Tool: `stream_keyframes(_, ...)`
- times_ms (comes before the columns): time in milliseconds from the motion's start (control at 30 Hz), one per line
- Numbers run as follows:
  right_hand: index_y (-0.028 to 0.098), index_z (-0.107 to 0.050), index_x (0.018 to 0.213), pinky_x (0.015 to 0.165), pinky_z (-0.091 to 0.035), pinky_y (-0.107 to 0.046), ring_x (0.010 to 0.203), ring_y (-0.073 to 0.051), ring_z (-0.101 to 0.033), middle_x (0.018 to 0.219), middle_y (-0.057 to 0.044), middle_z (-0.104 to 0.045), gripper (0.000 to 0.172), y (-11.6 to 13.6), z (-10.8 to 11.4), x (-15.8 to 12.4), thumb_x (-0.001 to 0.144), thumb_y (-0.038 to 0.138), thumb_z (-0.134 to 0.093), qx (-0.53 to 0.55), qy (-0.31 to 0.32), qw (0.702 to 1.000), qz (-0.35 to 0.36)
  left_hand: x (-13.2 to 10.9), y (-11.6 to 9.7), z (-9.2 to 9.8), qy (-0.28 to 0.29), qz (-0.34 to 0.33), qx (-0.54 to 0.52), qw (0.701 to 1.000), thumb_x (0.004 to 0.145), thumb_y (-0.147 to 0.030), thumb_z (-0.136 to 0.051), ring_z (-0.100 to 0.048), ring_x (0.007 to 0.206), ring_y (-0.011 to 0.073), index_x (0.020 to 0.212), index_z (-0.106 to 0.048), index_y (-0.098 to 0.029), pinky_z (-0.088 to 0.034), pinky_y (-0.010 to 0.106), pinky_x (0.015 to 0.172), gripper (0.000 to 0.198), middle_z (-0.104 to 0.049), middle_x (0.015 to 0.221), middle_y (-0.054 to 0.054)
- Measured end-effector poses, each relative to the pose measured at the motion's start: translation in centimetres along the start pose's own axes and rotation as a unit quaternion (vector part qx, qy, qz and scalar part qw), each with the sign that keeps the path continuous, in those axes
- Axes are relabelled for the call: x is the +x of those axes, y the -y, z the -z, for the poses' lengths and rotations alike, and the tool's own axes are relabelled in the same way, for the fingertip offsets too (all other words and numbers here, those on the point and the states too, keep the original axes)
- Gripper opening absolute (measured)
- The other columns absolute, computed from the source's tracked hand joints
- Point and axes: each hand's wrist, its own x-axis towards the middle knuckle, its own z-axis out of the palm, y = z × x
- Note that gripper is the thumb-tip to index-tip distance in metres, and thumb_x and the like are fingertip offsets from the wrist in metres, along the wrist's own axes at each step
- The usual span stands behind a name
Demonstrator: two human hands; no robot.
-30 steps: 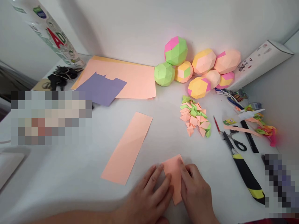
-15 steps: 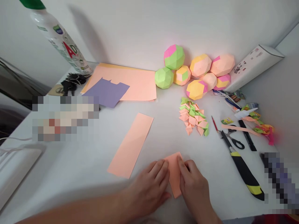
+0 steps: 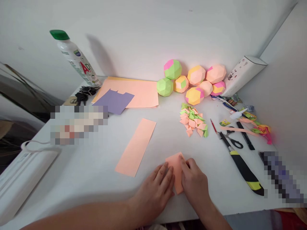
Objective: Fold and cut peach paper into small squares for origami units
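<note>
"ad" on white bottle (image 3: 78, 60)

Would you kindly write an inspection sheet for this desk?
Surface: white desktop.
Job's things: small peach paper rectangle; long peach paper strip to its left.
Clutter: small green-and-peach folded paper pieces, cutting tool with black-and-yellow handle, black-handled scissors.
Hands: left hand laid along the rectangle's left side; right hand on its right side, grip unclear.
Cables: black tangled bundle, apparently cable; white cord at left.
Surroundings: white wall, white green-capped bottle, multicoloured faceted paper balls.
</note>
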Motion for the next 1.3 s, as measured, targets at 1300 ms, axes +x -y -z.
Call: stream_keyframes(1300, 0.011, -0.061, 0.117, 0.043, -0.026, -0.019, 0.051, -0.008, -0.044, 0.07, 0.0, -0.052, 0.04, 0.0, 0.4, 0.2, 0.09, 0.006, -0.032, 0.021, -0.002, 1.0, 0.013, 0.1, 1.1, -0.3, 0.052, 0.01, -0.024, 0.998, 0.085, -0.031, -0.053, -0.042, 0.127, 0.0377, 0.116, -0.055, -0.006, -0.027, 0.049, 0.104, 0.04, -0.052, 0.131, 0.024)
